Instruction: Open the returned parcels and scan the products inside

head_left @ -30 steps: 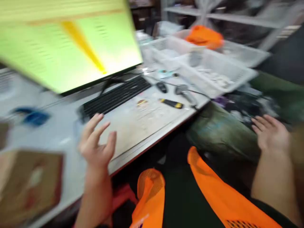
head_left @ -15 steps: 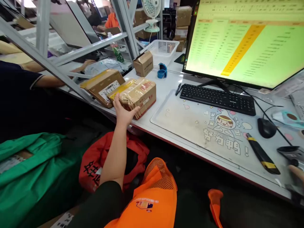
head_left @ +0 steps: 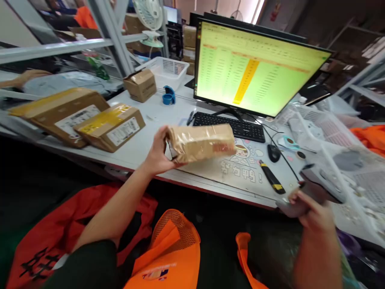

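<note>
The left hand (head_left: 158, 154) is clamped on one end of a tape-wrapped brown cardboard parcel (head_left: 202, 142), held above the desk mat (head_left: 240, 170), its long axis running toward 3 o'clock. At 4 o'clock from it, the right hand (head_left: 309, 210) is closed around a blurred grey handheld scanner (head_left: 321, 180). A white slotted plastic basket (head_left: 168, 68) at 11 o'clock shows no contents.

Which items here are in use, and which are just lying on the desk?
In use:
left hand holding taped parcel
right hand holding scanner

Lying about:
two labelled boxes
small box
blue tape holder
keyboard
mouse
box cutter
</note>
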Action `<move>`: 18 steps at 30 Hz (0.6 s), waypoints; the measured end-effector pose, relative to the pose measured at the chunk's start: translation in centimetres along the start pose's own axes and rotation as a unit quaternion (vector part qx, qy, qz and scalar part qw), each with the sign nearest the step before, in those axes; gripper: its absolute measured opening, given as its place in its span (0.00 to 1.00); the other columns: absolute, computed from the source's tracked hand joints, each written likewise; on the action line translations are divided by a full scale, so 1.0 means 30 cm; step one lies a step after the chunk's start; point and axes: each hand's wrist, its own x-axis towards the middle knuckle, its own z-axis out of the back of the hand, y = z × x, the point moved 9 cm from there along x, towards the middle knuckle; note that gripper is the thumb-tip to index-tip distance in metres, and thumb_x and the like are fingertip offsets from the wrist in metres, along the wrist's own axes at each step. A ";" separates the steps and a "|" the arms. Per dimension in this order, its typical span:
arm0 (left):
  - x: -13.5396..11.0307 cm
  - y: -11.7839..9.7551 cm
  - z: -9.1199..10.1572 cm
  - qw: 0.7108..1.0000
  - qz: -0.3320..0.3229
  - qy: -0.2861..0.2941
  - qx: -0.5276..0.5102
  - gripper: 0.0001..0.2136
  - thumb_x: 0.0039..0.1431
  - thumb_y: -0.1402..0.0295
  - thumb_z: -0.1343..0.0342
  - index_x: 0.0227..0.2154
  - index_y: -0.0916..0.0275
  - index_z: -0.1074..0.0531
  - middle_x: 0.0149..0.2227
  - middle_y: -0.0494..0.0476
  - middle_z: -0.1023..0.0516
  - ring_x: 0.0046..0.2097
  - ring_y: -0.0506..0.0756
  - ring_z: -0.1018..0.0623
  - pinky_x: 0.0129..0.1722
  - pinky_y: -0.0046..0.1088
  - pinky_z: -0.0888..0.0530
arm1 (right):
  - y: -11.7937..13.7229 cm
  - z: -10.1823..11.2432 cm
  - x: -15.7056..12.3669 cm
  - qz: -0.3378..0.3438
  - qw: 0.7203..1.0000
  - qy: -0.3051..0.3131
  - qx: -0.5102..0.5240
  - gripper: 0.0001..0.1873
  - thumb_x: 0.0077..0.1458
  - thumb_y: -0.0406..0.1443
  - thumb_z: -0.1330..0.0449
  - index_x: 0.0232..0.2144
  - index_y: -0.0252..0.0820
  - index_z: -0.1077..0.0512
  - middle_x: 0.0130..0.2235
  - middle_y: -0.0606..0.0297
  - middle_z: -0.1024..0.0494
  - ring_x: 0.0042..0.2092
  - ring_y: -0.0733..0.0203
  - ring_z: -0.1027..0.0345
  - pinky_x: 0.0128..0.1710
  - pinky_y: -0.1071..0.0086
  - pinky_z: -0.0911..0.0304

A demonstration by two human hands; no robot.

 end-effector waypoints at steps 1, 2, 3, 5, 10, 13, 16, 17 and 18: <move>0.008 -0.079 -0.057 0.997 -0.046 0.061 0.012 0.58 0.51 0.48 0.24 0.76 0.55 0.54 0.69 0.75 0.33 0.72 0.68 0.30 0.72 0.48 0.32 | 0.013 -0.024 -0.008 -0.004 0.999 -0.001 0.039 0.17 0.40 0.45 0.25 0.33 0.55 0.24 0.24 0.66 0.31 0.24 0.54 0.38 0.21 0.57 0.39; 0.006 -0.154 -0.101 0.988 -0.097 0.118 0.026 0.50 0.56 0.54 0.26 0.75 0.55 0.50 0.68 0.72 0.30 0.72 0.66 0.30 0.74 0.49 0.35 | 0.021 -0.040 -0.012 -0.006 0.998 0.003 0.065 0.19 0.39 0.43 0.24 0.35 0.52 0.23 0.24 0.67 0.30 0.24 0.56 0.37 0.22 0.60 0.39; -0.004 -0.220 -0.130 0.974 -0.147 0.165 0.041 0.42 0.61 0.61 0.30 0.74 0.54 0.45 0.67 0.69 0.27 0.73 0.65 0.31 0.76 0.49 0.39 | 0.025 -0.047 -0.013 -0.007 0.997 0.009 0.070 0.20 0.39 0.43 0.24 0.36 0.50 0.23 0.24 0.68 0.29 0.24 0.58 0.37 0.22 0.62 0.39; -0.026 -0.301 -0.148 0.947 -0.220 0.223 0.078 0.30 0.69 0.72 0.41 0.71 0.51 0.39 0.66 0.62 0.24 0.74 0.60 0.33 0.78 0.51 0.46 | 0.022 -0.043 -0.017 -0.013 0.998 0.027 0.052 0.21 0.41 0.45 0.23 0.37 0.47 0.23 0.23 0.68 0.28 0.24 0.59 0.36 0.22 0.63 0.38; -0.001 -0.275 -0.150 0.923 -0.212 0.293 0.130 0.22 0.73 0.76 0.53 0.61 0.50 0.25 0.66 0.55 0.22 0.74 0.57 0.32 0.77 0.52 0.43 | 0.018 -0.071 -0.060 -0.080 0.984 0.154 -0.037 0.22 0.43 0.44 0.21 0.39 0.44 0.20 0.25 0.66 0.25 0.24 0.57 0.32 0.22 0.62 0.32; 0.034 -0.250 -0.171 0.920 -0.196 0.312 0.137 0.17 0.75 0.72 0.52 0.56 0.52 0.22 0.64 0.55 0.21 0.73 0.57 0.31 0.75 0.50 0.38 | 0.065 -0.135 -0.076 -0.114 0.968 0.216 -0.065 0.27 0.42 0.40 0.21 0.47 0.45 0.18 0.23 0.69 0.28 0.21 0.59 0.36 0.16 0.64 0.37; 0.058 -0.261 -0.178 0.917 -0.231 0.292 0.141 0.18 0.73 0.75 0.51 0.56 0.51 0.23 0.65 0.55 0.22 0.73 0.57 0.31 0.73 0.46 0.34 | 0.137 -0.188 -0.041 -0.066 0.964 0.242 -0.090 0.27 0.40 0.37 0.22 0.47 0.49 0.16 0.25 0.68 0.24 0.25 0.54 0.30 0.18 0.63 0.33; 0.060 -0.267 -0.171 0.917 -0.252 0.273 0.142 0.19 0.72 0.77 0.49 0.57 0.50 0.24 0.66 0.55 0.23 0.74 0.57 0.32 0.73 0.46 0.34 | 0.150 -0.188 -0.019 -0.041 0.966 0.235 -0.099 0.26 0.38 0.36 0.22 0.44 0.50 0.16 0.27 0.66 0.22 0.28 0.52 0.27 0.20 0.62 0.30; 0.055 -0.266 -0.161 0.918 -0.271 0.252 0.144 0.20 0.70 0.79 0.48 0.57 0.50 0.25 0.67 0.56 0.24 0.75 0.58 0.33 0.73 0.46 0.33 | 0.150 -0.177 0.007 -0.021 0.969 0.221 -0.108 0.25 0.37 0.36 0.22 0.42 0.50 0.15 0.30 0.65 0.20 0.31 0.50 0.24 0.23 0.61 0.28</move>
